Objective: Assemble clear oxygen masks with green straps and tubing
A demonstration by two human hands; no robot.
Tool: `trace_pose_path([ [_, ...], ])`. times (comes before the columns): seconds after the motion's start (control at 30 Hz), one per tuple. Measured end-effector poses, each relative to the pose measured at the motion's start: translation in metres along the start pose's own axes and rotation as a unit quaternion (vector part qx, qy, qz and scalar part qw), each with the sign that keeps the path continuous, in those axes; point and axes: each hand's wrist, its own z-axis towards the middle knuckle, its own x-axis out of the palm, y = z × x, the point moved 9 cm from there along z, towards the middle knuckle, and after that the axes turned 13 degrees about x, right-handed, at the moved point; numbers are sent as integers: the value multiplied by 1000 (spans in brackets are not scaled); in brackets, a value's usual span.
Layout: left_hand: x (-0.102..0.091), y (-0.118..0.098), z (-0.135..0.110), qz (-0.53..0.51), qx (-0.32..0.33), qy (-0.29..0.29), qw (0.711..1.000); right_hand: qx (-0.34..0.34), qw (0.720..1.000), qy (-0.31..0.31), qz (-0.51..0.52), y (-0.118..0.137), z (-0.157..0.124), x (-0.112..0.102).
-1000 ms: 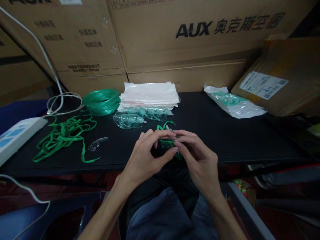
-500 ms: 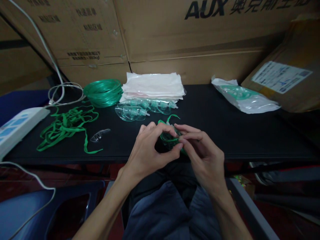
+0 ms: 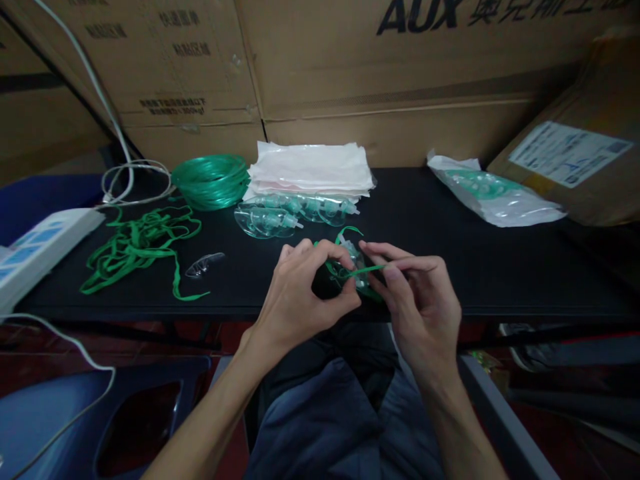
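Out front of the bags (image 3: 311, 165), right hand (image 3: 425, 293) is pinching the strap (image 3: 370, 269); left hand (image 3: 295, 293), can't tell its grip. I'd be pulling gently.

The left arm (image 3: 215, 400) is bare and thin, and so is the right arm (image 3: 453, 413). The left grip (image 3: 300, 287) is a bare hand with long, skinny fingers (image 3: 325, 252), and the right grip (image 3: 425, 300) looks much the same. Dull blue clothes (image 3: 330, 413) show below, with lots of soft folds. One part (image 3: 297, 365) higher up looks almost black.
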Motion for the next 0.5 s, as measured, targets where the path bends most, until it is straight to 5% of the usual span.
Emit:
trace_pose_path([
  [0.3,-2,2,0,-13,-10,-12,1000,14,997,-15,76,-3,-1,-5],
  [0.5,0,12,-3,-142,-29,-21,989,23,999,26,41,-2,1,2],
])
